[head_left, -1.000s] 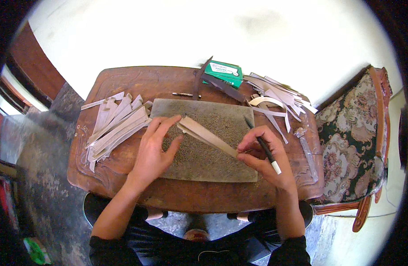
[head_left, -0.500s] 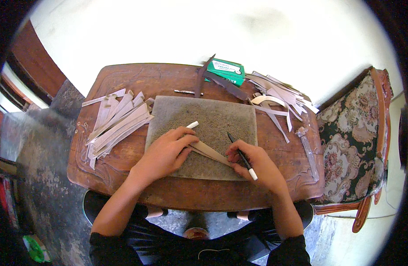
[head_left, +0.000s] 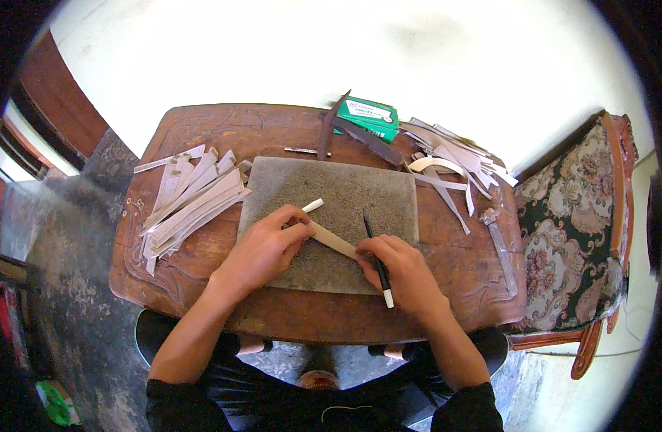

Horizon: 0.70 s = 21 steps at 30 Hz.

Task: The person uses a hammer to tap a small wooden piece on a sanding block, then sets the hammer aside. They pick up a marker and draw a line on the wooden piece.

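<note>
A narrow tan strip (head_left: 335,243) is stretched slantwise between my two hands, above a grey rough-surfaced board (head_left: 302,183). Its upper left end is pinched in my left hand (head_left: 264,247), whose fingers are closed. A short white stick (head_left: 313,206), perhaps a pen cap, pokes out past those fingers. Closed around the strip's lower right end is my right hand (head_left: 405,275). The same hand also carries a black pen (head_left: 380,274) with a white end, dark tip pointing away from me. My fingers hide both ends of the strip.
Piles of similar pale strips lie left (head_left: 194,205) and far right (head_left: 460,155) on the carved wooden table (head_left: 287,313). Behind the board are a dark hammer-like tool (head_left: 367,140), a green box (head_left: 370,119) and a slim metallic stick (head_left: 307,152). A flowered chair (head_left: 565,223) stands at right.
My right hand has shifted left and the pen has turned more upright. The strip, which showed two parted edges before, now appears as one flat band. My left hand has barely moved.
</note>
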### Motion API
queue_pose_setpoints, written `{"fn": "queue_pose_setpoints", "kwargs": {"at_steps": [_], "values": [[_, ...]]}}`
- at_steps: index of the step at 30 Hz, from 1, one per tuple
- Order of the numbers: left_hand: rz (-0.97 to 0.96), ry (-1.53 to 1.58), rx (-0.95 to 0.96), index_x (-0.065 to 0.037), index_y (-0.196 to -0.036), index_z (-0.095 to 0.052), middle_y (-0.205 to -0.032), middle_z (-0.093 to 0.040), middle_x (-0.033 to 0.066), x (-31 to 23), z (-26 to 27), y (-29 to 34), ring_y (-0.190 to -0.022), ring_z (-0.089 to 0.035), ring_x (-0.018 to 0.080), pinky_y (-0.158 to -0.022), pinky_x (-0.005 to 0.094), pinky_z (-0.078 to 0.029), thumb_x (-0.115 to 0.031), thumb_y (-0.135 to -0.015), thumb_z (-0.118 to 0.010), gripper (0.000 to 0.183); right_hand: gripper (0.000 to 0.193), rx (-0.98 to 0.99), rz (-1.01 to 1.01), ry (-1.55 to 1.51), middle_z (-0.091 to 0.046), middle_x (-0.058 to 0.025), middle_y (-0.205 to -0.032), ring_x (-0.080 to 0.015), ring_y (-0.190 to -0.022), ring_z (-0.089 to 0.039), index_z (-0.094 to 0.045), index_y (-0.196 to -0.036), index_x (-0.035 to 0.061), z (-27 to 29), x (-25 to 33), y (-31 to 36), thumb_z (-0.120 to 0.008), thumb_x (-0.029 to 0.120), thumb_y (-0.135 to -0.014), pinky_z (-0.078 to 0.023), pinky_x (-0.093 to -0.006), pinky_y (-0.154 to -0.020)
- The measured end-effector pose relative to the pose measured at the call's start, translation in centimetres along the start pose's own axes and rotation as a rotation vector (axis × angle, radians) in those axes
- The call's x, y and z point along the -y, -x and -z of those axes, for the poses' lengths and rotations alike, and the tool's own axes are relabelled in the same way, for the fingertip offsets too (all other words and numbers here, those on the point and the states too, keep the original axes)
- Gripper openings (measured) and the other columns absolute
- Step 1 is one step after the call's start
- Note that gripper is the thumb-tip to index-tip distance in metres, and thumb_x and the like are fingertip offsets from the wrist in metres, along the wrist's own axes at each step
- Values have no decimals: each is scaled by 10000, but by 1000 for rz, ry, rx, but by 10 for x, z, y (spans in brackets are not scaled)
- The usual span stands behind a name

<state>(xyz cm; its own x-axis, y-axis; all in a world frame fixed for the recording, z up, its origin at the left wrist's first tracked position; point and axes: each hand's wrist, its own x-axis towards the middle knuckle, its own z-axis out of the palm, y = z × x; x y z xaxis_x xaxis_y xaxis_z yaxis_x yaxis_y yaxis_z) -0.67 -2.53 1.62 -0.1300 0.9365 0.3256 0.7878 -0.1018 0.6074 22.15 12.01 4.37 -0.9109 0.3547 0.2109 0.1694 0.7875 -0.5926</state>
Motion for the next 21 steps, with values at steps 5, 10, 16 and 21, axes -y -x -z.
{"fn": "queue_pose_setpoints", "kwargs": {"at_steps": [5,10,16,21], "values": [[-74,-51,-46,-34,-1056,-727,-1126,-673,132,4,-4,1,-1073,-656,343,-923,420,-548,10,-830,-698,232,355,46,-32,79,-641,-145,-988,-376,-943,-641,-624,-1171,87,8,4,2,-655,43,-820,-524,-457,-814],[-117,-72,-51,-35,-1054,-731,-1114,-688,122,7,-9,-1,-1055,-656,337,-918,421,-548,9,-819,-705,241,408,70,-1,202,-636,-107,-976,-341,-946,-629,-631,-1201,119,5,10,2,-612,4,-810,-538,-432,-810],[-102,-82,-89,-52,-1060,-744,-1104,-699,95,8,-12,3,-1065,-638,323,-928,414,-540,-8,-801,-732,264,406,70,42,230,-643,-93,-952,-330,-936,-619,-631,-1206,106,2,4,3,-615,10,-812,-537,-432,-802],[-80,-109,-108,-66,-1061,-754,-1111,-703,75,3,-9,7,-1053,-622,313,-933,407,-531,-26,-781,-755,282,268,-59,5,123,-689,-101,-961,-315,-923,-631,-652,-1174,90,2,6,-2,-648,109,-907,-534,-395,-801]]}}
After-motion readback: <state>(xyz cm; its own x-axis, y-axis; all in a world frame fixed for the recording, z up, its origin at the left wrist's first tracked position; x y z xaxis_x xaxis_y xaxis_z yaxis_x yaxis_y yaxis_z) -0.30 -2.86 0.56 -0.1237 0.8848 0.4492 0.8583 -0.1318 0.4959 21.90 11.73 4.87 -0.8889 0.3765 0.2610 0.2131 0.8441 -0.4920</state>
